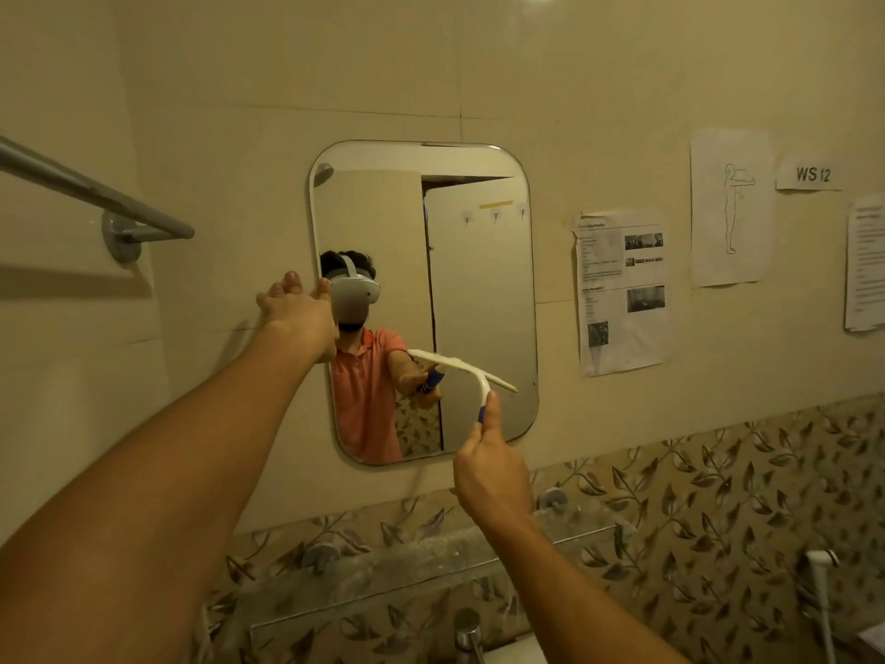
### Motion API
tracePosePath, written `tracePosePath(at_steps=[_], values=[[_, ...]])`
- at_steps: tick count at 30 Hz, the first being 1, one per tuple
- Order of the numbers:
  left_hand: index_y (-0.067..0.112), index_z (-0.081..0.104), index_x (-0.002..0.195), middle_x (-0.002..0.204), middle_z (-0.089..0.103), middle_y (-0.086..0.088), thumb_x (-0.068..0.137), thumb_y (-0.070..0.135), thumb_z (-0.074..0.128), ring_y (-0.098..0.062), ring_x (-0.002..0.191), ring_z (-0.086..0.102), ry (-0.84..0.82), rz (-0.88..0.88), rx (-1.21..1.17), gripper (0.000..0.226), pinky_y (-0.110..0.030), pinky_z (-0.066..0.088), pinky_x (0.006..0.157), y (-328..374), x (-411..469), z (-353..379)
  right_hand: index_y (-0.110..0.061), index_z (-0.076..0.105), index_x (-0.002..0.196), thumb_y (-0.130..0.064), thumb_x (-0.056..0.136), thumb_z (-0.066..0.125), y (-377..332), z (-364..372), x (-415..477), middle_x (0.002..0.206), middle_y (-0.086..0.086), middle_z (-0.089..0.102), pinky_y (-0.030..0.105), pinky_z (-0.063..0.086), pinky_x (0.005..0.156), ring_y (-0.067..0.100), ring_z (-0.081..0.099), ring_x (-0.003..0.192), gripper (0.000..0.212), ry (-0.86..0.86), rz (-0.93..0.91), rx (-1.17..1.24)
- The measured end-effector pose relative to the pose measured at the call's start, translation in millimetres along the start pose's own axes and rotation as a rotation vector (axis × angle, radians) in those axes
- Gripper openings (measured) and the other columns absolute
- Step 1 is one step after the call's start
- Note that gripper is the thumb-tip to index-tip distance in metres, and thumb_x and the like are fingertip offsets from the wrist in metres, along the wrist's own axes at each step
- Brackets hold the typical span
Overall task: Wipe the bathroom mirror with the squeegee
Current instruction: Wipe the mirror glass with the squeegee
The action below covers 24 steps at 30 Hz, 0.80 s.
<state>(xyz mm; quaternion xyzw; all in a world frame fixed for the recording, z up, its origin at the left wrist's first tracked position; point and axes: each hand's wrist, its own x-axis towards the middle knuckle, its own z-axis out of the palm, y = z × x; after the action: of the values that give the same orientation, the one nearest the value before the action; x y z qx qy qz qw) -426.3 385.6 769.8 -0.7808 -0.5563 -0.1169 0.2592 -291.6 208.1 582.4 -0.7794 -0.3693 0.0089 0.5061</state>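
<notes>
Right hand (493,467): you are gripping the squeegee (462,367), blade crossing the lower right of the mirror (479,280); left hand (294,304), fingers straight, is bracing at center-left. Wiping seems underway; streaks unreadable.

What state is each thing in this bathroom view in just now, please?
mirror: mounted on the wall, with the blade against its lower right part.
squeegee: tilted, blade on the glass.
right hand: grips the squeegee's blue handle.
left hand: open, fingers straight at the mirror's left edge.
glass shelf: mounted below the mirror, smeared white.
papers: stuck on the wall.
</notes>
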Motion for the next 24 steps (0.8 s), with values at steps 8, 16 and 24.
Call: tracePosePath(at_steps=[8,16,24], values=[[0.023,-0.002,0.16,0.163,-0.005,-0.025,0.091,0.051,0.059,-0.042,0.15,0.01,-0.021,-0.015,-0.023,0.097,-0.057,0.023,0.117,0,0,-3,-0.051,0.012,0.153,-0.04,0.11,0.026,-76,-97,68,0.077,0.005,0.055,0.045,0.061,0.06,0.02,0.056,0.06,0.046,0.233,-0.151,0.184],[0.028,-0.012,0.158,0.164,-0.012,-0.02,0.094,0.051,0.054,-0.039,0.152,0.0,0.025,0.009,-0.096,0.095,-0.059,0.021,0.118,-7,-1,5,-0.04,0.009,0.16,-0.03,0.111,0.028,-184,-157,113,0.075,0.004,0.049,0.036,0.056,0.058,0.016,0.052,0.061,0.054,0.299,-0.424,-0.145],[0.027,-0.014,0.158,0.164,-0.014,-0.02,0.094,0.053,0.052,-0.038,0.152,-0.001,0.032,-0.011,-0.102,0.095,-0.059,0.019,0.117,-7,0,7,-0.035,-0.006,0.162,-0.024,0.108,0.037,-173,-115,110,0.078,0.006,0.048,0.03,0.043,0.05,0.017,0.052,0.063,0.069,0.18,-0.417,-0.209]])
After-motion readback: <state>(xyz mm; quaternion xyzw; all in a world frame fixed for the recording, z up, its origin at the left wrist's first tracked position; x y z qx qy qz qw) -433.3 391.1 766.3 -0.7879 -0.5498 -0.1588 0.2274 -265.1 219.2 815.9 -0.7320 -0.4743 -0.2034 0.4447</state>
